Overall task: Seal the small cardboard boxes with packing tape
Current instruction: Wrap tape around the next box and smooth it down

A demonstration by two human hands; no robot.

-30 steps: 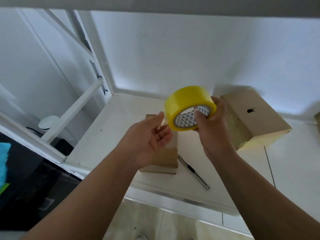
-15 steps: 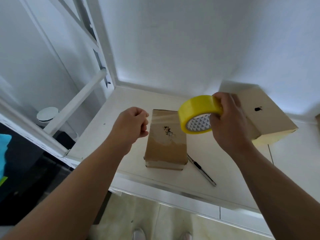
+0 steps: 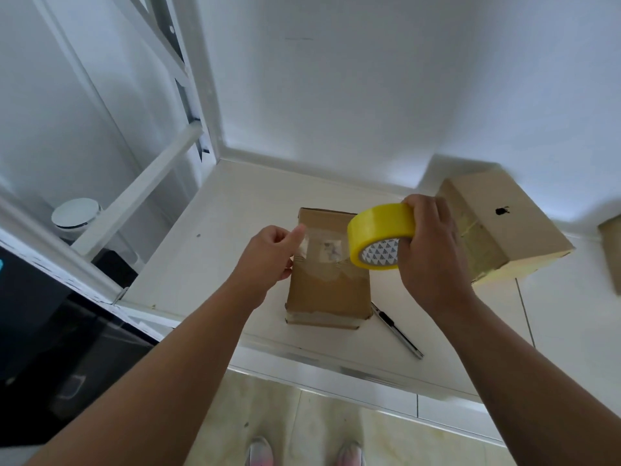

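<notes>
My left hand (image 3: 268, 253) pinches strip (image 3: 322, 243) end; my right hand (image 3: 433, 250) grips yellow roll (image 3: 379, 230); strip stretched over box (image 3: 327, 290); knife (image 3: 396, 331) beside box.

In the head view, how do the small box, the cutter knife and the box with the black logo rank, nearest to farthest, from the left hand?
1. The small box, directly beside the left hand.
2. The cutter knife, lying to that box's right.
3. The box with the black logo, far to the right.
</notes>
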